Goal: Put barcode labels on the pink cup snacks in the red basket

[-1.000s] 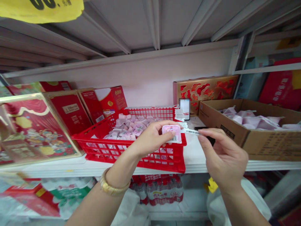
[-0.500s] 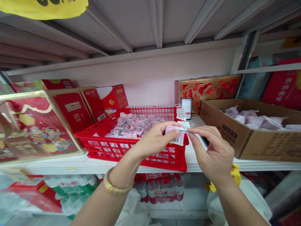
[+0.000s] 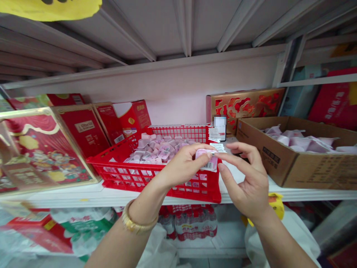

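Observation:
My left hand [image 3: 185,162] grips a small pink cup pack [image 3: 208,163] with a barcode on its lid, above the right front corner of a red plastic basket [image 3: 158,169]. My right hand [image 3: 247,175] has its fingers apart, and its index fingertip touches the lid's upper edge. The basket holds many similar pink cups [image 3: 164,150]. Strips of white barcode labels [image 3: 217,147] hang at the basket's right end, beside a phone [image 3: 221,128] standing upright.
An open cardboard box [image 3: 315,173] of pale cups stands at the right. Red and gold gift boxes [image 3: 52,149] are at the left, another [image 3: 248,104] at the back. Bottle packs [image 3: 195,225] lie on the shelf below. Metal shelving [image 3: 167,29] hangs overhead.
My right hand's fingers have spread, and its thumb has come away from the lid edge. The barcode strip that was between my fingers now lies along the lid, partly under my left thumb.

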A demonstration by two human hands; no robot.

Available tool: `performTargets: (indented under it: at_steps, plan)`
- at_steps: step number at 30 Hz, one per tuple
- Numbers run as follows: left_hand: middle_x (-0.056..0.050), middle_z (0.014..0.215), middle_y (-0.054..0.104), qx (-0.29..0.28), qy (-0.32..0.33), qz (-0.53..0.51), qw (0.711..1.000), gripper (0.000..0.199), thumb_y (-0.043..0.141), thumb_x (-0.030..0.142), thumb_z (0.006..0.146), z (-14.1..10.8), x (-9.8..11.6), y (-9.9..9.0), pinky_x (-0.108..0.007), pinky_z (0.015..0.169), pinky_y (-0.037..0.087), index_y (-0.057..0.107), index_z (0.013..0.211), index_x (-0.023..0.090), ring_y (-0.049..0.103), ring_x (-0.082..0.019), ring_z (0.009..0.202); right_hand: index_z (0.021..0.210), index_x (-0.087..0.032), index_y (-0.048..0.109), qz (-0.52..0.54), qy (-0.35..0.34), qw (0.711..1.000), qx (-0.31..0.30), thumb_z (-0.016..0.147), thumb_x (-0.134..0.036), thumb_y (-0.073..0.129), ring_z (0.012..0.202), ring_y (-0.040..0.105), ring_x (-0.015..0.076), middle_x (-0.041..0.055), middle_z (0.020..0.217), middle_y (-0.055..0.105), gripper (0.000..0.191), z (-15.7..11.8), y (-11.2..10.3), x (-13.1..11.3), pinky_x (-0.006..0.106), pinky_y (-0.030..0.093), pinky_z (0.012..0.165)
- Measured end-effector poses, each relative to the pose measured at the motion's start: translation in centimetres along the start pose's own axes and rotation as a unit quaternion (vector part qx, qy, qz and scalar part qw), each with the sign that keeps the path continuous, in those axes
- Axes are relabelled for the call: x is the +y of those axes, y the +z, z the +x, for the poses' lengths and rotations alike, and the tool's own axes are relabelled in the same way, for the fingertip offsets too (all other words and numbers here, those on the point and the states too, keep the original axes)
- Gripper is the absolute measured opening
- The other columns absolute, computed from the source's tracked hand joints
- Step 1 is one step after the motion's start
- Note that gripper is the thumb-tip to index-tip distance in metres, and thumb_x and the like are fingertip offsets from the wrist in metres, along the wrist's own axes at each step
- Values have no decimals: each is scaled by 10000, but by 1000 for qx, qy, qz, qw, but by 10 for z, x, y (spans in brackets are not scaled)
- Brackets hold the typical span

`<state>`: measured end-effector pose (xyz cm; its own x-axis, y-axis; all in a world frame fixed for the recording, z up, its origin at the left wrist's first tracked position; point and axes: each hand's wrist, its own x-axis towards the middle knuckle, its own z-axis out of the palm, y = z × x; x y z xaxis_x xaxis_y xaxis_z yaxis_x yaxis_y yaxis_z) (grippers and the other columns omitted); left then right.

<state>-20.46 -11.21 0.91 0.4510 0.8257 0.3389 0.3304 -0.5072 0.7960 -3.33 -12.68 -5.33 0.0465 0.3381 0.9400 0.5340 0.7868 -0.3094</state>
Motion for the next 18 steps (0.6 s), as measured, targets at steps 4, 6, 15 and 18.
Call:
performTargets:
  at_steps: [4, 6, 15, 18]
  plan:
    - [-53, 1022, 705, 9, -20, 14, 1000, 298, 519, 293, 912, -1, 1, 0, -299, 890, 496, 690, 1124, 173, 623, -162, 950, 1025, -264, 735, -15, 3, 1000, 2, 874, -199, 629, 1057, 604, 252, 86, 1153, 614, 195, -1, 0, 3, 459, 476, 882]
    - [-50, 996, 701, 9, -29, 16, 999, 319, 508, 288, 913, -2, 2, -1, -292, 867, 498, 684, 1152, 171, 621, -157, 919, 1012, -261, 737, -17, 14, 1000, 19, 875, -203, 630, 1027, 611, 245, 83, 1134, 621, 184, -2, 0, 4, 446, 475, 867]
    - [-65, 1118, 710, 18, -6, 33, 999, 307, 490, 259, 917, 0, -1, -1, -303, 940, 479, 690, 1132, 170, 629, -171, 1020, 1078, -269, 720, -30, 3, 1000, -9, 872, -202, 634, 1083, 591, 255, 96, 1212, 592, 233, -4, -1, 2, 475, 478, 922]
    - [-67, 1101, 720, 17, 0, 28, 999, 306, 489, 270, 918, -1, 1, -2, -304, 904, 499, 689, 1124, 163, 645, -175, 1004, 1083, -265, 702, -40, -3, 999, -4, 868, -229, 652, 1080, 601, 257, 96, 1227, 611, 224, -2, -4, -1, 482, 474, 939]
